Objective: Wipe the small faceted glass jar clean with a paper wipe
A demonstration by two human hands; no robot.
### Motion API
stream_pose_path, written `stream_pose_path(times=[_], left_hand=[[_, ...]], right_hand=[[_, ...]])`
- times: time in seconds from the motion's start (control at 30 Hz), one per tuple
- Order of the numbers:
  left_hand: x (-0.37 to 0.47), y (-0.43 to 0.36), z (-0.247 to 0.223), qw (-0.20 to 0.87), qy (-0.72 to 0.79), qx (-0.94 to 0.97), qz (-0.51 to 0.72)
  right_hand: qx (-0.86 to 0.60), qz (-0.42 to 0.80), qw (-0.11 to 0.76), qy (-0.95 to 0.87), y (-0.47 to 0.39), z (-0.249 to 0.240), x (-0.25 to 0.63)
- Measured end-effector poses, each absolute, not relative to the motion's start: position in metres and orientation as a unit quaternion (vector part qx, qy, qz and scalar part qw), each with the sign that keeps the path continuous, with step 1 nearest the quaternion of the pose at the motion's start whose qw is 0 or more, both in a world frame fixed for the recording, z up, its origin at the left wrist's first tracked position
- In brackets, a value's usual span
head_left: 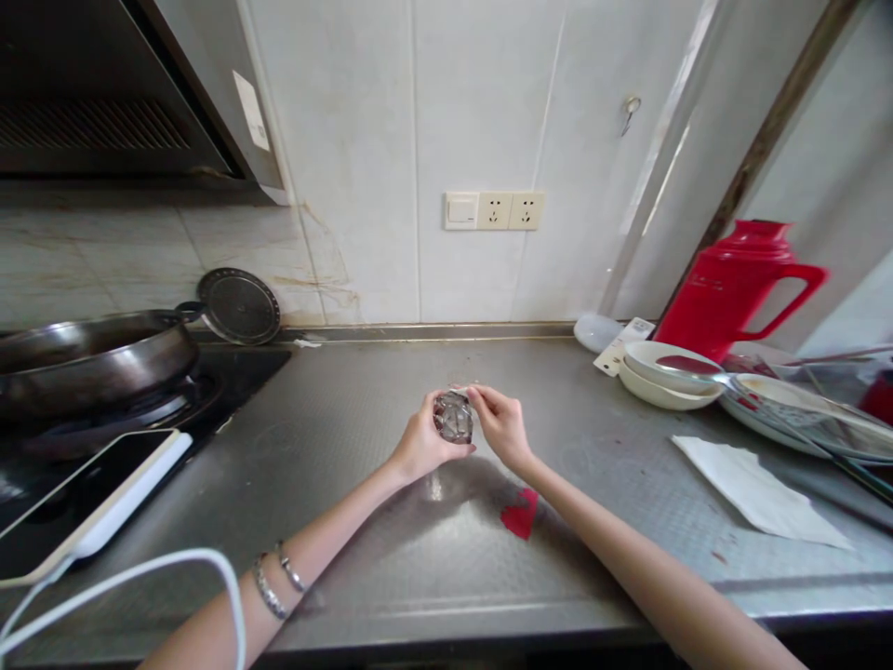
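Note:
Above the middle of the metal counter (pixel 335 521), my left hand (pixel 421 441) is closed round a small, shiny, clear glass-like container (pixel 453 419) with dark reflections, its thumb along the lower edge. Pressed together at the container's upper right edge are the thumb and fingers of my right hand (pixel 500 423). Whatever they pinch there is hidden or too small to make out. A torn red scrap (pixel 520 514) lies on the counter below my right hand.
At left, a steel pan (pixel 98 349) sits on the black stove, with a phone (pixel 84 507) and its white cable (pixel 174 556) in front. Bowls (pixel 662 386), plates, a red thermos (pixel 732 288) and a white paper napkin (pixel 760 493) are at right.

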State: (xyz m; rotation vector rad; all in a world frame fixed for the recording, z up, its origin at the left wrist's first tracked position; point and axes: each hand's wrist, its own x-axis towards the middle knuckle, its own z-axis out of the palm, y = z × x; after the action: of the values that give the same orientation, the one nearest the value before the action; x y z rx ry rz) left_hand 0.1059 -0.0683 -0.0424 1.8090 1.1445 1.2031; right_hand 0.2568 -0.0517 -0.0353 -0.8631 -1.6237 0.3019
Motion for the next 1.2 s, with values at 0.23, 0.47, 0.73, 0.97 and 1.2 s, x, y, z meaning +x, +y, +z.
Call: stream_pose_path(times=[0.23, 0.47, 0.73, 0.97, 1.2], left_hand=[[0.104, -0.063, -0.046, 0.323, 0.452, 0.701, 0.447], [0.106, -0.064, -0.045, 0.301, 0.502, 0.691, 0.424], [0.104, -0.062, -0.046, 0.300, 0.469, 0.705, 0.439], [0.107, -0.066, -0.045, 0.277, 0.527, 0.695, 0.403], [0.106, -0.069, -0.042, 0.268, 0.498, 0.713, 0.415]], right_hand=[[-0.183, -0.013, 0.526, -0.831, -0.062, -0.033, 0.254], [-0.232, -0.040, 0.533, -0.813, -0.052, -0.035, 0.259], [-0.133, -0.067, 0.470, -0.870, -0.062, -0.030, 0.252], [-0.273, 0.008, 0.537, -0.798, -0.053, -0.038, 0.254], [-0.191, -0.005, 0.485, -0.853, -0.059, -0.036, 0.253]])
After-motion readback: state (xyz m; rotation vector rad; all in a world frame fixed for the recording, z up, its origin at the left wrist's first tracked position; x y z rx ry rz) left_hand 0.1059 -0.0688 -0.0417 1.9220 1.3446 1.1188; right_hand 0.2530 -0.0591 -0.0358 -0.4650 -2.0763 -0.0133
